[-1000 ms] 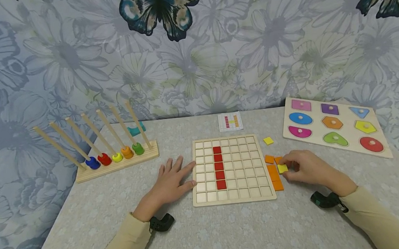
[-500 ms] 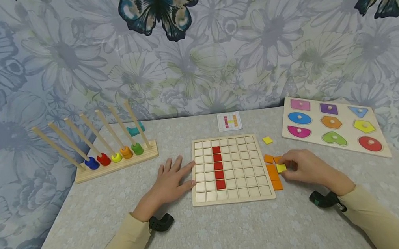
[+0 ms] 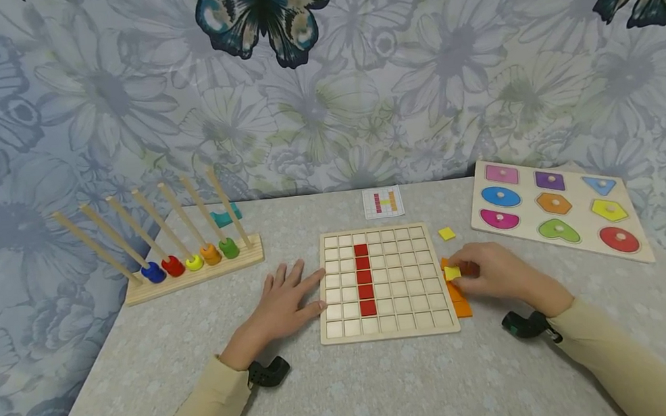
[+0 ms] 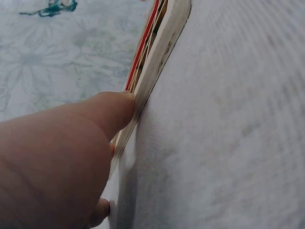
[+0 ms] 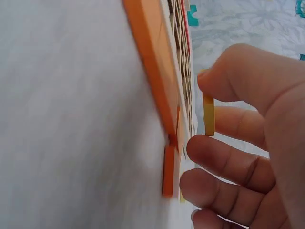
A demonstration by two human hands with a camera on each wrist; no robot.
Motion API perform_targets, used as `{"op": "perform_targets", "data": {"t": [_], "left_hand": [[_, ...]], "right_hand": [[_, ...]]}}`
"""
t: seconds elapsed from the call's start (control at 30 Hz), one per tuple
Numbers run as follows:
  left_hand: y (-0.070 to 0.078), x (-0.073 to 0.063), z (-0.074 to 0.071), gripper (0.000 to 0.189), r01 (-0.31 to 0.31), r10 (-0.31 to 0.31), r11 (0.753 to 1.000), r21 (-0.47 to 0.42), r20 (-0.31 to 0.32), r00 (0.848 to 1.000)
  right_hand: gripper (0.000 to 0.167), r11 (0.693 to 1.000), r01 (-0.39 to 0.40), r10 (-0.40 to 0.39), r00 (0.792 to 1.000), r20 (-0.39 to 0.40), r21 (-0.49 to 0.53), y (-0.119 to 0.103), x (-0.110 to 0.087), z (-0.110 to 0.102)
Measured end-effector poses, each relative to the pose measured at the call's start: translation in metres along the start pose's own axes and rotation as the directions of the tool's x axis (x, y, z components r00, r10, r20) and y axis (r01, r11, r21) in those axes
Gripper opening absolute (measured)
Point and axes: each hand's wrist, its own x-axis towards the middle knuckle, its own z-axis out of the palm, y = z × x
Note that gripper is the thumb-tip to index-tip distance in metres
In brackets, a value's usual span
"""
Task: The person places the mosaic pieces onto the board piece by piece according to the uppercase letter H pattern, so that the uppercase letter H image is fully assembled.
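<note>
A wooden grid board lies on the table, with a column of red square tiles in its cells. My left hand rests beside it with spread fingers, thumb and a fingertip touching its left edge; the left wrist view shows the thumb against the board's side. My right hand pinches a yellow square tile between thumb and fingers, just right of the board. In the right wrist view the tile is edge-on, above orange tiles. Part of the orange tiles is hidden under the hand.
Another yellow tile lies beyond the right hand. A small pattern card is behind the board. At left stands a wooden peg rack with coloured rings; at right lies a shape puzzle board. A patterned wall covering rises behind the table.
My right hand has lifted the yellow tile and moved it left and slightly away from me, over the orange tiles toward the board's edge. The left hand has stayed in place.
</note>
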Motion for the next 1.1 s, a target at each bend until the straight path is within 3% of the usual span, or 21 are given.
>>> {"op": "perform_targets", "data": {"t": [0.33,0.63,1.1], "left_hand": [[-0.001,0.001,0.002,0.063,0.004,-0.004,1.0,0.011,-0.002,1.0],[0.0,0.0,0.002,0.062,-0.006,0.006,1.0,-0.003,-0.008,1.0],[-0.001,-0.001,0.0,0.063,0.0,0.0,1.0,0.004,-0.001,1.0]], "right_hand": [[0.026,0.998,0.056,-0.056,0.997,0.061,0.007,-0.02,0.03,0.005],[0.025,0.987,0.153,-0.154,0.988,0.032,0.046,-0.033,0.05,0.015],[0.026,0.978,0.207,-0.208,0.976,0.06,0.021,-0.048,0.074,0.027]]}}
